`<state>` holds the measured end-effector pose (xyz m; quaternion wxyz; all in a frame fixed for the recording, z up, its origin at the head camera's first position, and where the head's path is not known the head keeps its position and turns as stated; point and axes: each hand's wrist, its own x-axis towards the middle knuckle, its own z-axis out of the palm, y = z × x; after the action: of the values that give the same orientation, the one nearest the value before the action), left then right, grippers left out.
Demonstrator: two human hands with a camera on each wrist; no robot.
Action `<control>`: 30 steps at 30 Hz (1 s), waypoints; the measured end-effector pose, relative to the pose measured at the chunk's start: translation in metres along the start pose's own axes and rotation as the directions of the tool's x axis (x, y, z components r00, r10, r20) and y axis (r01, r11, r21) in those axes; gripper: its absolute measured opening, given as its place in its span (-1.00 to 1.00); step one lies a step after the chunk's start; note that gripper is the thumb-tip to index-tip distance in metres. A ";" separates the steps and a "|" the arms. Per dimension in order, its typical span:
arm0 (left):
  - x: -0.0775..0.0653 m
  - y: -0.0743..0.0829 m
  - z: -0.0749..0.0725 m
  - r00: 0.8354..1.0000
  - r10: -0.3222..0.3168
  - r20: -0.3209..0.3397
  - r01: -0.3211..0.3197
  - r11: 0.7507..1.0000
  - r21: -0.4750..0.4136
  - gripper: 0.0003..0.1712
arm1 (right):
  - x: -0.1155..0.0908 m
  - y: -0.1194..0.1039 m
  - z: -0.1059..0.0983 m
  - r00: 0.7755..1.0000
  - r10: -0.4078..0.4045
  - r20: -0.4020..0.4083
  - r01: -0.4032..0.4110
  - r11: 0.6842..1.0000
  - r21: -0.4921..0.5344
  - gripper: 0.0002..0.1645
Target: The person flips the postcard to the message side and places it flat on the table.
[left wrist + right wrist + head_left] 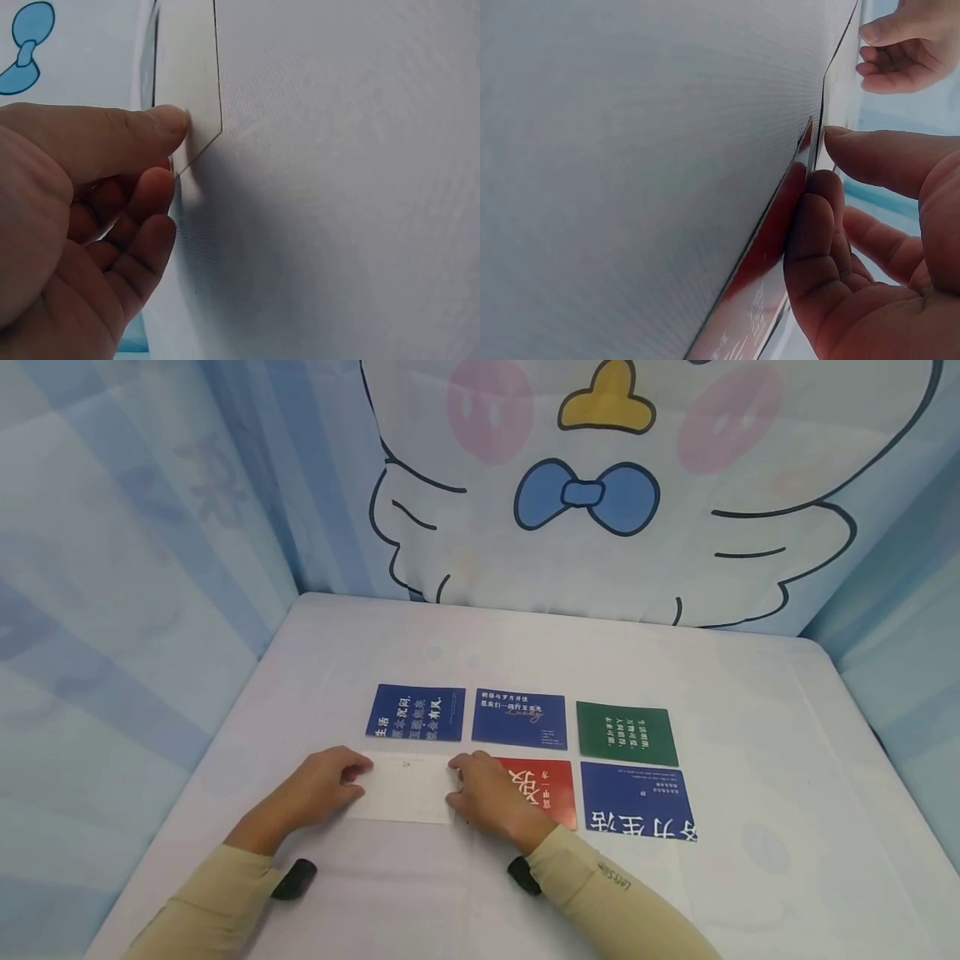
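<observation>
A white-faced card (408,787) with faint small print lies in the front row, between both hands. My left hand (318,785) pinches its left end; in the left wrist view the thumb is on top of the card (187,67) and a fingertip is at its edge. At the other end my right hand (491,797) pinches the card's right edge between thumb and fingers. Beside that hand, a red card (551,785) with white characters is partly covered by it. The right wrist view shows the red card (769,232) right against the fingers.
Behind the hands lie two blue cards, one on the left (412,714) and one in the middle (519,718), and a green card (627,733). Another blue card (637,802) is at the front right. A white cloth covers the table (787,760); a printed curtain (585,568) hangs behind it.
</observation>
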<state>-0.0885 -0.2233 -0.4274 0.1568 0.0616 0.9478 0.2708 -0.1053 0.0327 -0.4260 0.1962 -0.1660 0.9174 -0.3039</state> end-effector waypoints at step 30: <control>-0.004 0.063 0.015 0.959 0.284 -0.010 -0.284 0.959 -0.005 -0.17 | -0.049 0.035 -0.042 0.990 -0.068 -0.127 0.092 0.977 0.194 -0.20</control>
<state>-0.0773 -0.1631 -0.4047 0.1121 0.1950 0.9290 0.2940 -0.0881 0.1008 -0.4043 0.1443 -0.1638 0.8849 -0.4114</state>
